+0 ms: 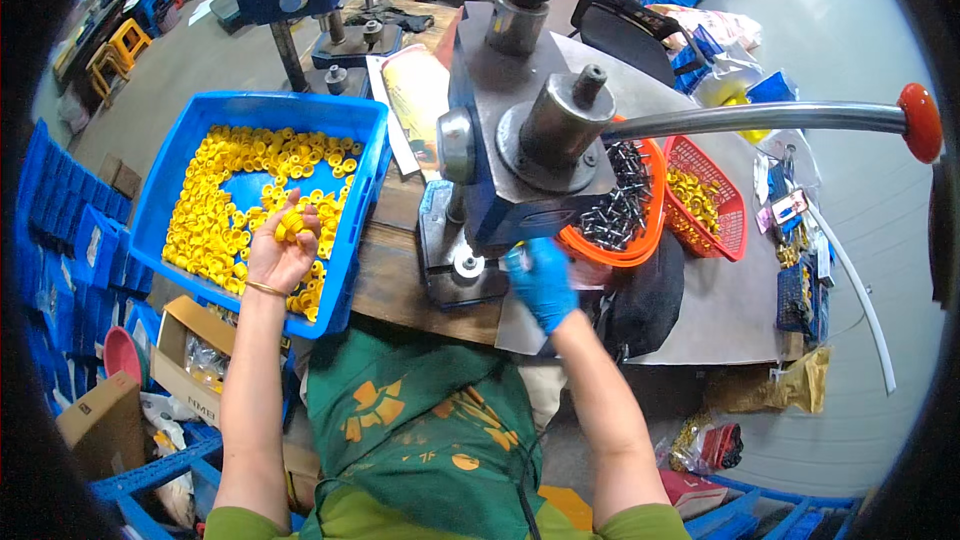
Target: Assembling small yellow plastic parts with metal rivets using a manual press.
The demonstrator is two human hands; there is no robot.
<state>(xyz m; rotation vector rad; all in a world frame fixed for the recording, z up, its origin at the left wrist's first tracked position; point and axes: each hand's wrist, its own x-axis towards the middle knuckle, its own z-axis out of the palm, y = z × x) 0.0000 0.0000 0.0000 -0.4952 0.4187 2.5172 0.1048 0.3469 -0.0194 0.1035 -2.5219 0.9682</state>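
Green apron (420, 440) fills the lower middle, below two forearms. One bare left hand (283, 250) has its grip closed on a few yellow plastic caps (290, 225), small, round and ribbed, lifted over one blue bin (170, 170) that holds too many such caps to count. One blue-gloved right hand (542, 280) pinches a small part at the base of the blue hand press (520, 140) on the bench (400, 280). Two mesh baskets sit right of the press: an orange basket (640, 240) of dark screws and a red basket (725, 210) of yellow pieces. One cardboard box (185, 350) with a white label stands at lower left.
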